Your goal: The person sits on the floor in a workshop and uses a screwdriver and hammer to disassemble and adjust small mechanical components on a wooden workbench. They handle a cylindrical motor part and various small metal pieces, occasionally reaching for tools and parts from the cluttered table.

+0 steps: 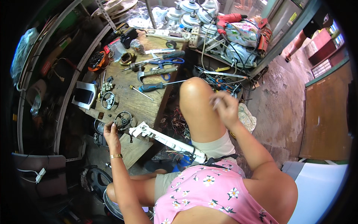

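White moulded plastic makes up the long, narrow stand piece (167, 140) in front of you; its broader end lies at the near corner of the brown wooden workbench (149, 111), and its other end reaches off the bench to your lap; it looks light and stiff, likely smooth enough to slip, and its thin ribs and end tabs may snap, so it is best gripped around the middle of its length.

At the bench's near end, your left hand (112, 134) has thumb and fingertips drawn close together, right beside a dark round metal ring part (125, 120); you cannot tell from here whether they pinch something small or touch the ring; that ring looks rigid and fairly dense for its size, and its outer rim seems the safest hold.

Off the bench's right side, your right hand (226, 108) is raised by your knee, fingers loosely curled and blurred; nothing shows in it, though you cannot be sure; farther up the bench lie a blue-and-black screwdriver (151, 87) and blue-handled scissors (167, 61).
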Demonstrator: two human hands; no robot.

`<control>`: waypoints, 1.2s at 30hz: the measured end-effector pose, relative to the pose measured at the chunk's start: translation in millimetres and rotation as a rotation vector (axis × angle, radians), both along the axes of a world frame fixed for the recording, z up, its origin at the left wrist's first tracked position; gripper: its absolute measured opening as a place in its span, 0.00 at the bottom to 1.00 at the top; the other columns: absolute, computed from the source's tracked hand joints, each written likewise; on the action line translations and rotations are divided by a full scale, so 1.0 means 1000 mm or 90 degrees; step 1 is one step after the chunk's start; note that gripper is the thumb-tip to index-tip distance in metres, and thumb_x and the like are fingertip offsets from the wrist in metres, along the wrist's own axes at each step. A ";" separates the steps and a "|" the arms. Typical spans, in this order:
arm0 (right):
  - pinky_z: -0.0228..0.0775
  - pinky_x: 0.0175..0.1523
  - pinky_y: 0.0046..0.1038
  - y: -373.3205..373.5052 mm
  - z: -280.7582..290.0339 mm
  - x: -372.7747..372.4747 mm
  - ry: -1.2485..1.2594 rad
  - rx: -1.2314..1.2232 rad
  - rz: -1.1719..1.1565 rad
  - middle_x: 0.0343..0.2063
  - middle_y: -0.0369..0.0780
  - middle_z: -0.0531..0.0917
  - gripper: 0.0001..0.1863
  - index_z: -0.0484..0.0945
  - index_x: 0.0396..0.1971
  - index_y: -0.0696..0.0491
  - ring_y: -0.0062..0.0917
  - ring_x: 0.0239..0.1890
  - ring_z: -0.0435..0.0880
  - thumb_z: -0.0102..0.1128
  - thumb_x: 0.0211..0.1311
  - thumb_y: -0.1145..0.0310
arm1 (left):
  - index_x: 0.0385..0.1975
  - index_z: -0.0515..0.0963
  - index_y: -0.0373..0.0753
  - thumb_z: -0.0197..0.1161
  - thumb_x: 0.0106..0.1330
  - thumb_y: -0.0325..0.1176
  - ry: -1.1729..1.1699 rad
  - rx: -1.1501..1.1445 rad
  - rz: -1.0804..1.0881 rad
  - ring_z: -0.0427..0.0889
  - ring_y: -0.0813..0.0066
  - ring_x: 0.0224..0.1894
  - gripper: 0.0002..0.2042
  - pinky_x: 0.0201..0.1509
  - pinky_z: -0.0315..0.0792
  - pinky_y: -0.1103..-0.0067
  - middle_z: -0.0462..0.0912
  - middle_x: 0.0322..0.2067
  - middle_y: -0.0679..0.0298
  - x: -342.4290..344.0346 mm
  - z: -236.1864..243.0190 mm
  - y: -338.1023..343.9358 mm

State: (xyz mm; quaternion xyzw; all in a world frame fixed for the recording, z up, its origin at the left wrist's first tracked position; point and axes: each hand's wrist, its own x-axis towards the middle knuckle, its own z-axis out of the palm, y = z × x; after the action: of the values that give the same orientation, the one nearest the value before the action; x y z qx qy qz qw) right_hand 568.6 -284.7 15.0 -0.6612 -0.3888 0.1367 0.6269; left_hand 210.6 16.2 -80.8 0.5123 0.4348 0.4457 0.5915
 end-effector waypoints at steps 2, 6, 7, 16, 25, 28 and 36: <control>0.67 0.29 0.18 -0.015 -0.054 0.052 0.131 -0.004 -0.168 0.26 0.36 0.79 0.09 0.77 0.39 0.56 0.14 0.23 0.73 0.47 0.65 0.74 | 0.38 0.73 0.38 0.58 0.66 0.26 -0.003 -0.004 0.010 0.77 0.81 0.33 0.04 0.38 0.72 0.84 0.77 0.33 0.68 0.003 -0.003 -0.003; 0.69 0.30 0.27 -0.085 -0.245 0.107 0.026 -0.308 -0.291 0.28 0.41 0.80 0.11 0.72 0.44 0.56 0.24 0.24 0.77 0.50 0.63 0.71 | 0.39 0.72 0.38 0.58 0.67 0.27 0.002 -0.020 0.047 0.76 0.80 0.32 0.05 0.36 0.70 0.84 0.77 0.33 0.67 -0.001 -0.008 -0.007; 0.71 0.39 0.37 -0.082 -0.258 0.080 -0.070 -0.399 -0.211 0.33 0.49 0.80 0.13 0.71 0.44 0.56 0.39 0.34 0.80 0.52 0.60 0.71 | 0.39 0.72 0.38 0.58 0.67 0.27 0.015 -0.018 0.080 0.76 0.80 0.33 0.05 0.36 0.70 0.84 0.77 0.33 0.67 -0.020 -0.007 -0.010; 0.74 0.47 0.43 -0.086 -0.318 0.044 -0.145 -0.719 0.026 0.37 0.49 0.83 0.13 0.81 0.39 0.50 0.45 0.42 0.81 0.55 0.56 0.63 | 0.40 0.72 0.42 0.58 0.66 0.28 -0.009 -0.049 0.065 0.80 0.77 0.33 0.05 0.34 0.70 0.83 0.78 0.32 0.70 -0.015 -0.011 -0.010; 0.74 0.46 0.41 -0.005 -0.238 0.135 -0.103 -0.747 -0.175 0.35 0.47 0.84 0.12 0.82 0.35 0.50 0.42 0.40 0.83 0.56 0.54 0.64 | 0.38 0.72 0.38 0.59 0.66 0.26 -0.011 -0.066 0.052 0.77 0.78 0.33 0.04 0.38 0.73 0.81 0.76 0.33 0.67 -0.005 -0.017 -0.010; 0.73 0.48 0.39 0.005 -0.230 0.135 -0.200 -0.697 -0.279 0.37 0.45 0.82 0.12 0.80 0.37 0.53 0.42 0.43 0.80 0.56 0.55 0.65 | 0.37 0.72 0.38 0.59 0.65 0.26 -0.030 -0.076 0.074 0.77 0.78 0.34 0.04 0.37 0.73 0.81 0.76 0.33 0.67 -0.010 -0.015 -0.013; 0.67 0.58 0.45 0.006 -0.238 0.191 -0.141 -0.831 -0.209 0.60 0.46 0.66 0.24 0.71 0.54 0.53 0.46 0.59 0.68 0.54 0.56 0.66 | 0.37 0.72 0.37 0.60 0.65 0.25 -0.041 -0.083 0.048 0.80 0.77 0.35 0.05 0.42 0.75 0.80 0.80 0.33 0.65 0.006 -0.008 -0.010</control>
State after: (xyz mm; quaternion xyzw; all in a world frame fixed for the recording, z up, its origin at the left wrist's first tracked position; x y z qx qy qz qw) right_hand 759.9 -278.6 -223.3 -0.9644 -0.1834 0.1780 0.0684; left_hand 216.7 5.9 -88.6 0.4414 0.4624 0.4548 0.6200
